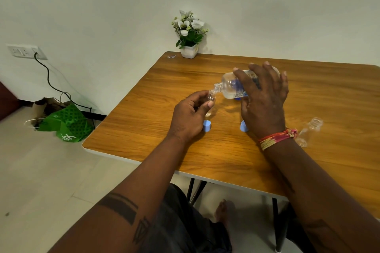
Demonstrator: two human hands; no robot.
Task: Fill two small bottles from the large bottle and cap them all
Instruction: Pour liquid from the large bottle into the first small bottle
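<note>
Bottles are what this is about, 3 of them on or over the wooden desk (226,160). Nearest, on the person's right, a second small bottle (309,132) lies tipped on the desk, uncapped and, as far as I can see, empty. 2 blue caps sit on the wood nearby, one cap (206,125) just beside the left hand, the other cap (243,126) partly hidden behind the right wrist.

The left hand (190,116) is curled closed around the first small bottle (211,100), holding it roughly upright with a little clear liquid low inside. The right hand (265,96) is wrapped over the large bottle (232,86), fingers spread across its body, tilting it so its open neck meets the small bottle's mouth. Clear liquid sits in the lowered side.

To pour well, I'd judge the mouths should stay aligned and the tilt stay gentle, since the small opening is narrow and a surge would spill onto the desk. Stopping short of the brim would leave room for capping.

At the far edge stands a potted plant (189,33) against the wall.
</note>
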